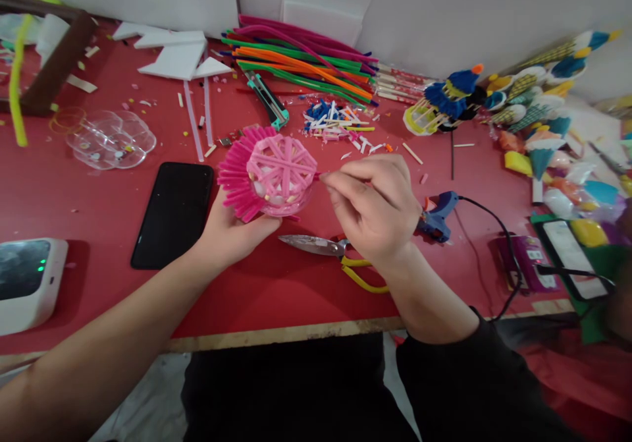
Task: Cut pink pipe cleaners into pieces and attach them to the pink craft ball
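One white, rounded plastic device with a dark screen and green lights (49,297) sits on a red tabletop (296,303), well left of the grip. Nearer lies a clear plastic flower-shaped tray (112,127), beyond a flat black rectangular smartphone (170,215) just left of the left hand (237,238). Thumb and fingers there curl around a round pink craft piece with a spoked top and fuzzy magenta fringe (282,165), held above the table. Beyond the grip rest a teal-and-black utility knife (268,103) and a bundle of multicoloured fuzzy stems (306,60); below it lie metal scissors with yellow handles (340,249), partly behind the right hand (378,208). That hand's thumb and forefinger, pressed together at the piece's right edge, seem to pinch a thin magenta strand (319,175), too small to see clearly. Just right is a blue plastic glue gun (438,218); farther right, a purple box with a cord (530,264).
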`<state>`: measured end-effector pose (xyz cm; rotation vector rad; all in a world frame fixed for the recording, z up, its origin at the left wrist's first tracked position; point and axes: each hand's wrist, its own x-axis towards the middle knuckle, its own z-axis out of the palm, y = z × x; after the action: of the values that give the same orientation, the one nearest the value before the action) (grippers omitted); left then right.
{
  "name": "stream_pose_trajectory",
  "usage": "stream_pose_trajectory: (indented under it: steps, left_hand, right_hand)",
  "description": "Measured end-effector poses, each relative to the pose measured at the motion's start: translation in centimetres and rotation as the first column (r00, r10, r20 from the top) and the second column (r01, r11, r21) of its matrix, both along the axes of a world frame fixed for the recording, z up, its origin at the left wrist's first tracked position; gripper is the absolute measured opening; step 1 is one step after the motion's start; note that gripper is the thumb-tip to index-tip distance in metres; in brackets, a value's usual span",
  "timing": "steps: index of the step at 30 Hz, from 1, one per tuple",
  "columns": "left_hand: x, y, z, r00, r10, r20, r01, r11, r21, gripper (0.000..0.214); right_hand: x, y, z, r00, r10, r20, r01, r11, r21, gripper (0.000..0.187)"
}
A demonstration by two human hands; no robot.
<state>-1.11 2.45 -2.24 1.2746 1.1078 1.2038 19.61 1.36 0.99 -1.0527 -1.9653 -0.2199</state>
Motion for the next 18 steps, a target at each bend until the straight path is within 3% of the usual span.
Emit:
stream_pose_trajectory:
  steps: [7,18]
  left_hand:
    - [0.3,0.0,0.5,1.000,-0.006,0.009,0.006,1.000,0.019,0.029]
    - [0.4,-0.1,1.1,1.000,-0.014,-0.001,0.014,0.999,0.046,0.030]
  right_hand:
    - [-0.3,0.0,0.2,1.000,-0.020,0.005,0.019,0.995,0.095,0.020]
    - [-0.5,0.0,0.2,0.999,-0.045,0.004,0.045,0.993,0.111,0.021]
